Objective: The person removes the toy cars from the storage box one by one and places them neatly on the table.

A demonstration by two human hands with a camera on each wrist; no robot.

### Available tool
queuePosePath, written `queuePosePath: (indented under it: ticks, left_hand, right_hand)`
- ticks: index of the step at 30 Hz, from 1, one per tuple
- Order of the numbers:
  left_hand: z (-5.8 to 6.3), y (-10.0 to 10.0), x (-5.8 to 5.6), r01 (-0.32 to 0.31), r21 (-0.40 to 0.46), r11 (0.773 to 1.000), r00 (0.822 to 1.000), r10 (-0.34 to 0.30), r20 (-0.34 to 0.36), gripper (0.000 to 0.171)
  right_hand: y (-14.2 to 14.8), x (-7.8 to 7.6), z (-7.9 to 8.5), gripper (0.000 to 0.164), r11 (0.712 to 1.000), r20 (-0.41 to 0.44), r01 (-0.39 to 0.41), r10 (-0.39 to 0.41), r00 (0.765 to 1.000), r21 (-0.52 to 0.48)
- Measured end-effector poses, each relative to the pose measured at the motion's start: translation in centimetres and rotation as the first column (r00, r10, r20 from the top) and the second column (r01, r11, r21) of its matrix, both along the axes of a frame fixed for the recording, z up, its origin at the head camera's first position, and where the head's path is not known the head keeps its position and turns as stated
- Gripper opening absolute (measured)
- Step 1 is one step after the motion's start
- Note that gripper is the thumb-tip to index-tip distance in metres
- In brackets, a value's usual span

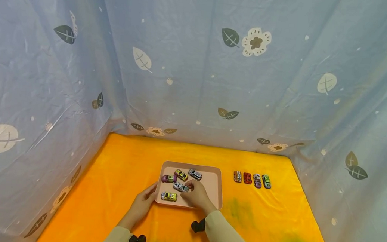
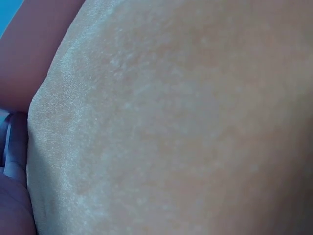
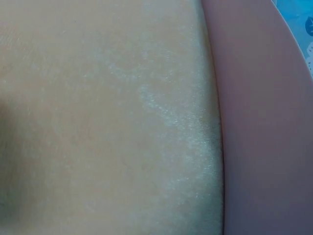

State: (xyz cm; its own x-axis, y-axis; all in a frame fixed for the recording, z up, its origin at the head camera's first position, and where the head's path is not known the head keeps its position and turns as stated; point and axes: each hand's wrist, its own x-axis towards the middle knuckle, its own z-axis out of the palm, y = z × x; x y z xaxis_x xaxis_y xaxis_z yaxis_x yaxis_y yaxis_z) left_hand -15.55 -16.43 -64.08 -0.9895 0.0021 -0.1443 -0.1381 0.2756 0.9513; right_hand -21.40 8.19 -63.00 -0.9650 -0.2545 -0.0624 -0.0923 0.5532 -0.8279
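a: where's your right hand [image 1: 197, 197]?

b: in the pink tray [image 1: 214, 186], near edge. fingers curled, my grip is on the silver car [image 1: 180, 187], pinching its near end. car sits mid-tray, wheels down.

a: left hand [image 1: 144, 202]?

b: at the tray's left near corner, fingers resting against the rim. fingers look fairly straight, holding nothing, so that grip is open, only touching the tray.

a: what else is in the tray?

b: four more cars. yellow car [image 1: 169, 196] at the near left corner, just beside my right fingers. purple car [image 1: 169, 178] at the left, green-yellow car [image 1: 181, 175] just behind it, grey car [image 1: 195, 174] toward the far edge. all apart from the silver one, none stacked.

a: outside the tray?

b: a row of four cars to the right on the orange surface [image 1: 274, 216], side by side: orange-white car [image 1: 237, 176], red car [image 1: 247, 178], lilac car [image 1: 257, 180], green car [image 1: 266, 181]. well apart from both hands.

a: wrist views?

b: useless. both filled with blurred close skin and a pink strip, probably tray; can't read the grip from them.

a: surroundings?

b: blue curtain [image 1: 197, 68] with leaf and flower print on three sides. pale sleeves, black wrist mounts on both arms.
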Motion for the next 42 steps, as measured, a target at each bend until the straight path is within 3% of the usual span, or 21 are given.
queuePosePath:
  ticks: [16,25,29,35,42]
  left_hand:
    - [0.0,0.0,-0.1,-0.002,0.005,1.0,1.0,0.002,-0.003,0.047]
    - [0.0,0.1,0.0,-0.003,0.005,1.0,1.0,0.003,-0.029,0.047]
    - [-0.4,0.2,0.0,-0.002,-0.004,1.0,1.0,0.002,-0.028,0.046]
    - [-0.5,0.1,0.1,-0.008,-0.007,1.0,1.0,0.008,-0.014,0.046]
    - [-0.1,0.0,-0.1,-0.007,0.004,1.0,1.0,0.007,0.006,0.047]
  right_hand:
    - [0.0,-0.1,0.2,0.029,1.0,0.008,0.023,-0.023,1.0,0.003]
    - [0.0,0.3,-0.2,0.024,0.999,-0.08,0.016,-0.013,0.997,0.044]
    - [0.6,0.8,0.6,0.023,0.996,-0.122,0.082,-0.079,0.989,0.027]
    - [2.5,0.7,2.8,0.024,0.977,-0.224,0.201,-0.211,0.952,-0.064]
    - [5.9,0.7,4.4,0.028,0.946,-0.235,0.296,-0.319,0.918,-0.13]
